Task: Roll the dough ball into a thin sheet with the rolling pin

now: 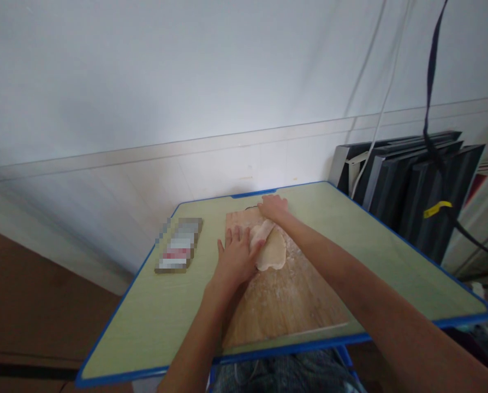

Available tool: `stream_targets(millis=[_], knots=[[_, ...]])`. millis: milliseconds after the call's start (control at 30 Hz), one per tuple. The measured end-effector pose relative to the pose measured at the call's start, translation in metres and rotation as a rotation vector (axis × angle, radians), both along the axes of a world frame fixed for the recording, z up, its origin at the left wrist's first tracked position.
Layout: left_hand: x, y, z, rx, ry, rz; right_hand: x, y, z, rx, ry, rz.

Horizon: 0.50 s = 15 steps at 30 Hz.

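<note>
A pale, floury rolling pin lies slantwise over a thin, flat round of dough, partly covering it. The dough rests on a wooden board dusted with flour. At the near left end of the pin, my left hand lies with its fingers spread and its thumb along the pin. My right hand is at the far end, its fingers bent and closed over the pin. That end is mostly hidden beneath the hand and wrist.
The board is on a pale green table with a blue edge. To the left lies a blurred-out flat object. Dark panels lean at the right, with a hanging black strap. A white wall stands behind the table.
</note>
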State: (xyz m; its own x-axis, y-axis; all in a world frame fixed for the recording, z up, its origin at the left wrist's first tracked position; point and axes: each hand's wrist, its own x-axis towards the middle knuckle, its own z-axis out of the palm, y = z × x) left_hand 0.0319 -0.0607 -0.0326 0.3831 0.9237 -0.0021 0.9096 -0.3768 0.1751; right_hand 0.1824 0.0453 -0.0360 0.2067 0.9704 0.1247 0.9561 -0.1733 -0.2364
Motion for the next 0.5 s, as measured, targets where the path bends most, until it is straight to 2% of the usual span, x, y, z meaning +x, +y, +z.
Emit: stream_targets(millis=[133, 233, 400, 500], knots=[[0.009, -0.015, -0.001, 0.135, 0.046, -0.075, 0.015, -0.009, -0.005, -0.017, -0.034, 0.064], [0.012, -0.016, 0.000, 0.166, 0.080, -0.123, 0.024, -0.012, -0.007, -0.046, -0.052, 0.100], [0.005, -0.004, 0.004, 0.109, 0.110, -0.005, 0.013, 0.000, -0.005, -0.073, -0.059, 0.100], [0.003, -0.005, 0.005, 0.099, 0.110, -0.002, 0.006, 0.006, -0.003, -0.088, -0.068, 0.109]])
